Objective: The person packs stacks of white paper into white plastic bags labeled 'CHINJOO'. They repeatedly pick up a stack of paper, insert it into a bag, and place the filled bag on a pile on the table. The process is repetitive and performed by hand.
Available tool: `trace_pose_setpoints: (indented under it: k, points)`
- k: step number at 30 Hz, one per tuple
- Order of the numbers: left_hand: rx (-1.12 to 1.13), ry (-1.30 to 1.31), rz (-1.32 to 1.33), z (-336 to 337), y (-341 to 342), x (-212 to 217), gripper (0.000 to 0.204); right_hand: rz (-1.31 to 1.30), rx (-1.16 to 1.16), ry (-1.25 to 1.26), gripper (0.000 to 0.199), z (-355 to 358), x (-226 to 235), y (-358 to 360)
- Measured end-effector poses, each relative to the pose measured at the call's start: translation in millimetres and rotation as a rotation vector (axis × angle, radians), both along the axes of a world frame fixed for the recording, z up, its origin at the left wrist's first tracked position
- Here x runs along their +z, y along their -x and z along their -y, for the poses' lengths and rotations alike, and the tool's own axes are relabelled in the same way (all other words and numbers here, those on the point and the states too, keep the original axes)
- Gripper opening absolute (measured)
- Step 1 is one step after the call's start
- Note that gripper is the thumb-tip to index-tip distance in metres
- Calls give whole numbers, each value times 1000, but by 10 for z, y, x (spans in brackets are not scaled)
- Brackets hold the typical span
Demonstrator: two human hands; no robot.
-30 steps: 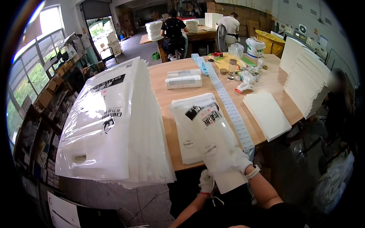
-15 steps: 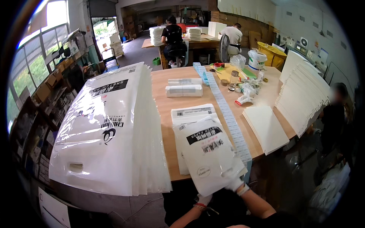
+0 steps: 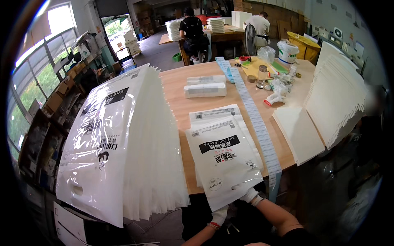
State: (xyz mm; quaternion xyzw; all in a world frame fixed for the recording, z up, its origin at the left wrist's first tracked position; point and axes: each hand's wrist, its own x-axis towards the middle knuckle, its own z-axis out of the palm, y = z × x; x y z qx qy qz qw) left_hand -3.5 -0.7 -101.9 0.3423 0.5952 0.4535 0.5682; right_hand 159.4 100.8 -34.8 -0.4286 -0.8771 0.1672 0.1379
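A white plastic bag (image 3: 223, 162) with black print lies over the near edge of the wooden table (image 3: 180, 98), on top of a similar bag. My right hand (image 3: 247, 194), in a white glove, grips its lower right corner. My left hand (image 3: 219, 216), also gloved, is under the bag's bottom edge and mostly hidden by it; whether it grips is unclear. A tall fanned stack of the same printed bags (image 3: 123, 139) stands to my left.
A long strip of labels (image 3: 254, 119) runs down the table. White sheets (image 3: 299, 133) and a fanned stack of them (image 3: 336, 98) sit at right. Two wrapped packs (image 3: 205, 88), bottles and a bucket (image 3: 287, 51) lie farther back. Two people sit at a far table.
The bag has come down from a lifted position and now lies flatter on the table edge. My hands have dropped lower with it.
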Motion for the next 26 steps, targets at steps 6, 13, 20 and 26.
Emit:
trace_pose_setpoints:
  k: [6, 13, 20, 26]
  points:
    - [281, -335, -543, 161, 475, 888, 40, -104, -247, -227, 37, 680, 1025, -454]
    - [-1, -778, -1021, -120, 664, 1259, 23, -98, -385, -549, 37, 601, 1236, -255]
    - [-20, -665, -1033, -79, 750, 1191, 32, -117, -754, -284, 9, 532, 915, -748]
    - [-269, -540, -894, 58, 708, 970, 55, -67, -580, -70, 14, 868, 647, -960]
